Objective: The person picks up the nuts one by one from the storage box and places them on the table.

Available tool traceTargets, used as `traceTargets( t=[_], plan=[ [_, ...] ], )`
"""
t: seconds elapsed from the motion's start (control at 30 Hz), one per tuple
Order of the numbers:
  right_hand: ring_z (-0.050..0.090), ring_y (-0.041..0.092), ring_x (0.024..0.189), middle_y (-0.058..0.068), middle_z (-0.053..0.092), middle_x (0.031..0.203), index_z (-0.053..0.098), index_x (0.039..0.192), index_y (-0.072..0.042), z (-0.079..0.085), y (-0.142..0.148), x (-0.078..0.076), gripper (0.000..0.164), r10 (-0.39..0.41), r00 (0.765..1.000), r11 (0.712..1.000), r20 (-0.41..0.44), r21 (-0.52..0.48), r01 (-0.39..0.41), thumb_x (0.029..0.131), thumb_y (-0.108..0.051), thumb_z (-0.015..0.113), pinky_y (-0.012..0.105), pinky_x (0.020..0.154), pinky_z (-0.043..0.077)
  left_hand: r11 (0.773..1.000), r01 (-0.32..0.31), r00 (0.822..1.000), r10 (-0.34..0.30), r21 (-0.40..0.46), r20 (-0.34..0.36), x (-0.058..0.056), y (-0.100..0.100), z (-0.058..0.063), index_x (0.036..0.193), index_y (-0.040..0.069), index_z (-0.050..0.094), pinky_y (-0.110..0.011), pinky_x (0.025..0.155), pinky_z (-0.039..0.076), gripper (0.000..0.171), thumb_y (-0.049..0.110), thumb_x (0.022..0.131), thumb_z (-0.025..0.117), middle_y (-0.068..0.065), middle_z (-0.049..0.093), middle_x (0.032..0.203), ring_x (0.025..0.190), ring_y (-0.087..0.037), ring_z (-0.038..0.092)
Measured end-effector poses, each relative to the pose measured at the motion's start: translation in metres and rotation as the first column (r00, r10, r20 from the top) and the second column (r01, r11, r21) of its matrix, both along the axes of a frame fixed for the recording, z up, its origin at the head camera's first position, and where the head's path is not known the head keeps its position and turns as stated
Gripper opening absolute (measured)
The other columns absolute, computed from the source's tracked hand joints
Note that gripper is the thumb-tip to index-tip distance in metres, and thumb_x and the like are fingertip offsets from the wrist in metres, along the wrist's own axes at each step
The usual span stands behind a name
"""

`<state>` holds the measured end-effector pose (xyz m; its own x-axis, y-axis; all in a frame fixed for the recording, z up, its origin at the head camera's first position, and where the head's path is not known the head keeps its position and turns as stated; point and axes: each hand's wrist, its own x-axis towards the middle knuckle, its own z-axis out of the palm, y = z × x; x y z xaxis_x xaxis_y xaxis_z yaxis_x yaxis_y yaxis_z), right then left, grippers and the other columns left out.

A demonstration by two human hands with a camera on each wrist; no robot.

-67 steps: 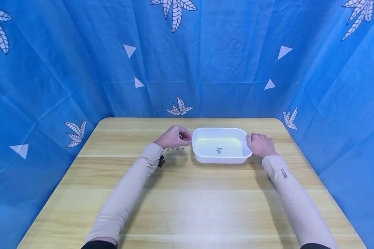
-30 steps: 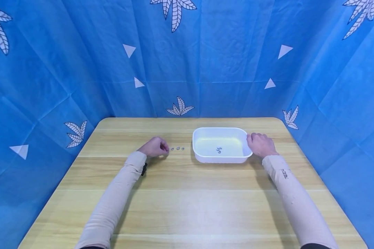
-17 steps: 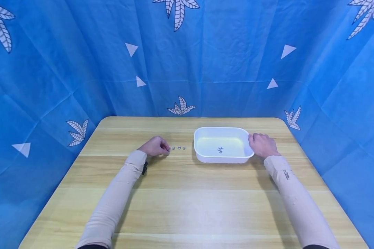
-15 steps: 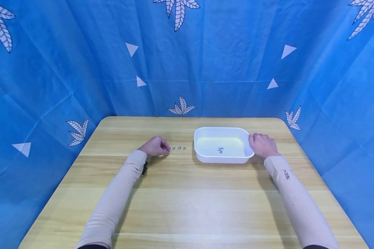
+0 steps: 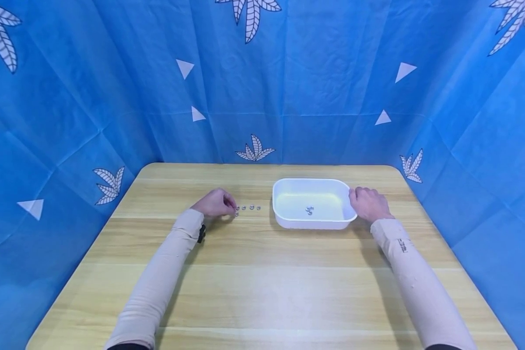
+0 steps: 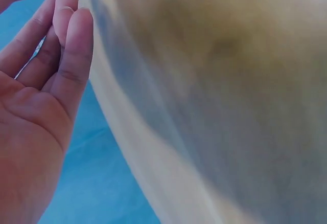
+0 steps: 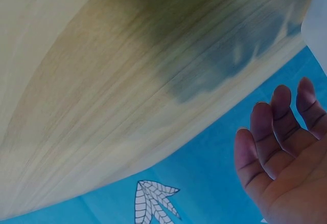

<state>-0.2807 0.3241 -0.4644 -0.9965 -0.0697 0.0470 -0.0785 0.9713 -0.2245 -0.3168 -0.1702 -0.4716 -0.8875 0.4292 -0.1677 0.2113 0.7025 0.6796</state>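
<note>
The left hand (image 5: 215, 203), beside the tray 2.2 seconds ago, is now at the row's left end, bent fingertips right by one small metal piece (image 5: 236, 214); whether they pinch it, I cannot tell. Four row pieces (image 5: 252, 207) lie just beyond. Three loose pieces (image 5: 308, 209) remain inside the white tray (image 5: 310, 224), its right rim still gripped by the right hand (image 5: 369, 204).
</note>
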Motion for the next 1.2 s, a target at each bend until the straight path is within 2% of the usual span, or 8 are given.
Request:
traceTargets(
  t=[0.13,0.33,0.53,0.67,0.93,1.2],
  plan=[
    [0.062,0.055,0.109,0.034,0.066,0.119,0.061,0.124,0.009,0.002,0.0,0.0,0.066,0.002,1.0,1.0,0.0,0.0,-0.002,0.11,-0.04,0.018,0.069,0.09,0.051,0.999,-0.017,1.0,0.017,0.027,-0.003,-0.002,-0.002,0.008,0.107,0.005,0.076,-0.033,0.083,0.06,0.026,0.015,0.083,0.08,-0.01,0.076,0.103,0.09,-0.021,0.069],
    [0.062,0.056,0.109,0.034,0.065,0.12,0.06,0.125,0.009,0.003,-0.001,0.0,0.067,0.002,1.0,1.0,-0.002,-0.003,-0.002,0.11,-0.04,0.018,0.069,0.09,0.051,0.995,-0.012,0.999,0.016,0.104,-0.046,-0.009,0.003,0.021,0.112,-0.002,0.074,-0.032,0.085,0.06,0.029,0.013,0.087,0.077,-0.012,0.077,0.105,0.092,-0.021,0.07],
    [0.062,0.055,0.109,0.034,0.066,0.12,0.06,0.125,0.009,0.002,0.0,-0.001,0.067,0.003,1.0,1.0,-0.009,-0.002,-0.003,0.11,-0.041,0.018,0.069,0.09,0.051,0.986,0.005,0.994,0.013,0.167,-0.109,-0.009,0.026,0.042,0.111,0.0,0.075,-0.03,0.082,0.059,0.024,0.011,0.089,0.076,-0.012,0.077,0.103,0.091,-0.022,0.069],
    [0.062,0.055,0.11,0.034,0.065,0.12,0.06,0.126,0.009,0.002,0.0,-0.002,0.068,0.006,1.0,1.0,-0.004,-0.002,-0.006,0.11,-0.041,0.018,0.069,0.09,0.051,0.977,0.039,0.986,-0.004,0.212,-0.165,-0.007,0.046,0.05,0.106,0.004,0.077,-0.03,0.081,0.058,0.018,0.01,0.089,0.077,-0.011,0.077,0.1,0.091,-0.022,0.068],
    [0.063,0.055,0.109,0.034,0.066,0.12,0.061,0.125,0.009,0.0,0.0,0.0,0.064,0.003,1.0,1.0,0.002,0.001,-0.003,0.11,-0.039,0.02,0.069,0.089,0.052,0.961,0.086,0.982,-0.038,0.262,-0.185,0.0,0.082,0.053,0.108,0.001,0.077,-0.029,0.081,0.06,0.02,0.008,0.089,0.076,-0.012,0.076,0.1,0.09,-0.021,0.069],
    [0.063,0.055,0.108,0.034,0.066,0.119,0.061,0.125,0.009,0.0,0.001,0.0,0.064,0.004,1.0,1.0,-0.001,-0.002,-0.004,0.11,-0.039,0.02,0.069,0.088,0.052,0.959,0.169,0.974,-0.127,0.227,-0.19,0.004,0.12,0.049,0.11,-0.004,0.076,-0.025,0.081,0.06,0.023,0.007,0.089,0.074,-0.012,0.077,0.099,0.089,-0.018,0.07]
  ],
)
